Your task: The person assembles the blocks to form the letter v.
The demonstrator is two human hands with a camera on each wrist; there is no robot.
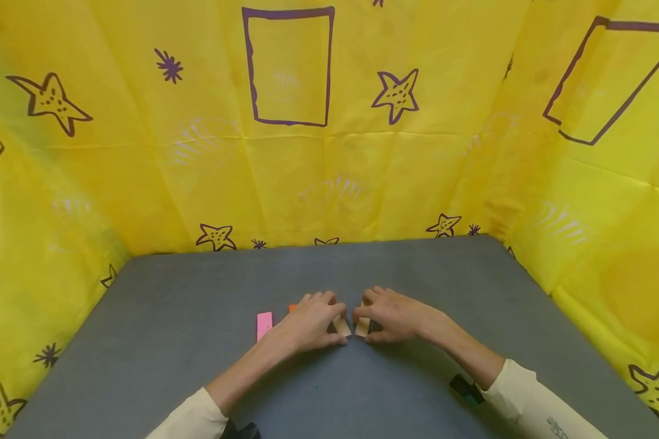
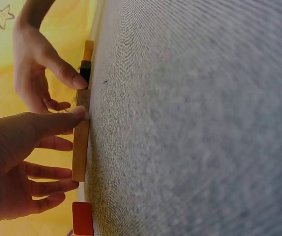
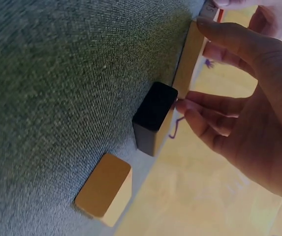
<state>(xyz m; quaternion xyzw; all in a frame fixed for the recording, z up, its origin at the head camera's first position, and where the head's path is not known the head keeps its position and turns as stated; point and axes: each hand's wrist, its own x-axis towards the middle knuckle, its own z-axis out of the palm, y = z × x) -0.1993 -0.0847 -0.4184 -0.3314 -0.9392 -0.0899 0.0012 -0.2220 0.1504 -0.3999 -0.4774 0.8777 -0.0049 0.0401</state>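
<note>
Two pale wooden blocks stand close together at the middle of the grey table, angled toward each other with a narrow gap in the head view. My left hand [image 1: 310,323] [image 2: 20,164] holds the left wooden block [image 1: 341,326] [image 2: 80,150] between thumb and fingers. The right wooden block [image 1: 362,327] [image 3: 187,61] is held by my right hand [image 1: 399,316] [image 3: 259,101], its thumb at the near end and curled fingertips farther along. Beside those fingertips, in the right wrist view, stands a black block [image 3: 155,105]; my right hand hides it from the head camera.
To the left of my left hand lies a pink block [image 1: 264,324], and an orange-red block [image 1: 292,307] [image 2: 82,219] is partly behind that hand. A yellow-orange block [image 3: 104,187] stands past the black one. Yellow patterned cloth [image 1: 307,183] surrounds the grey table [image 1: 198,292].
</note>
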